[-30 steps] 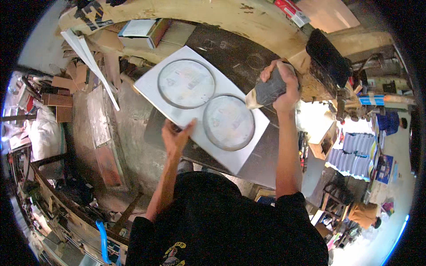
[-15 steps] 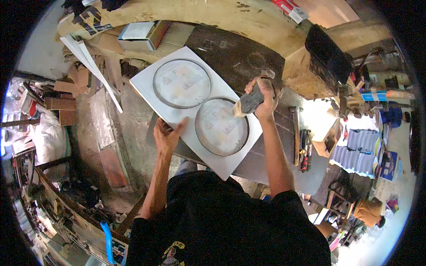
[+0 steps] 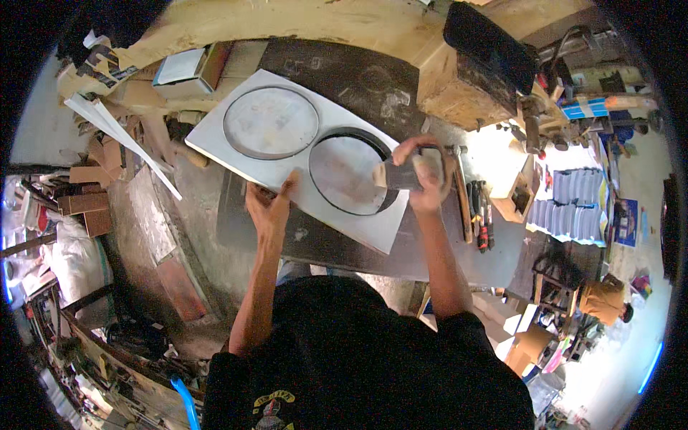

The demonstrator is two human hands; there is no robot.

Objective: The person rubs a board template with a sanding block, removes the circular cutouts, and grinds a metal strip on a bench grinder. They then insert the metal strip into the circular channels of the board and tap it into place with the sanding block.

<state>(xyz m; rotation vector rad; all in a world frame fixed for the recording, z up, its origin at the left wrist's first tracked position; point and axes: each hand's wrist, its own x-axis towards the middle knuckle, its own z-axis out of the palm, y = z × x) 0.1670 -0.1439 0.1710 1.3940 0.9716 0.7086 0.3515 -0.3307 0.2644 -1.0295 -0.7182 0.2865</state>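
Now the right hand point(image 3: 423, 175) is closed around a sanding block point(image 3: 395, 174), fingers wrapped over its top, and presses it at the right rim of the nearer circular cut-out point(image 3: 351, 174) in a pale rectangular panel point(image 3: 287, 161). A second ago this hand held the block up and off to the right of the panel, over the wooden bench edge; half a second ago it had come in to the panel's right edge; now the block sits at the opening itself, so the rubbing has moved from the outer edge onto the inner rim of the hole.

The left hand point(image 3: 269, 208) clamps the panel's near edge, thumb on top and fingers curled beneath, just left of the block and on the near side of the same cut-out. A second ago that hand lay more open and flat against the panel; its grip has tightened, which reads as bracing the sheet against the push of the block.

Beyond the gripped edge, away from the person, the second circular opening point(image 3: 271, 122) shows a dusty disc within a dark ring. The panel lies tilted across a dark metal worktop point(image 3: 337, 244). To the right of the block-holding hand, red-handled hand tools point(image 3: 479, 215) lie in a row, and past them stands a stack of blue-white sheets point(image 3: 573, 204). A dark boxy machine point(image 3: 487, 43) rests on the timber bench above.
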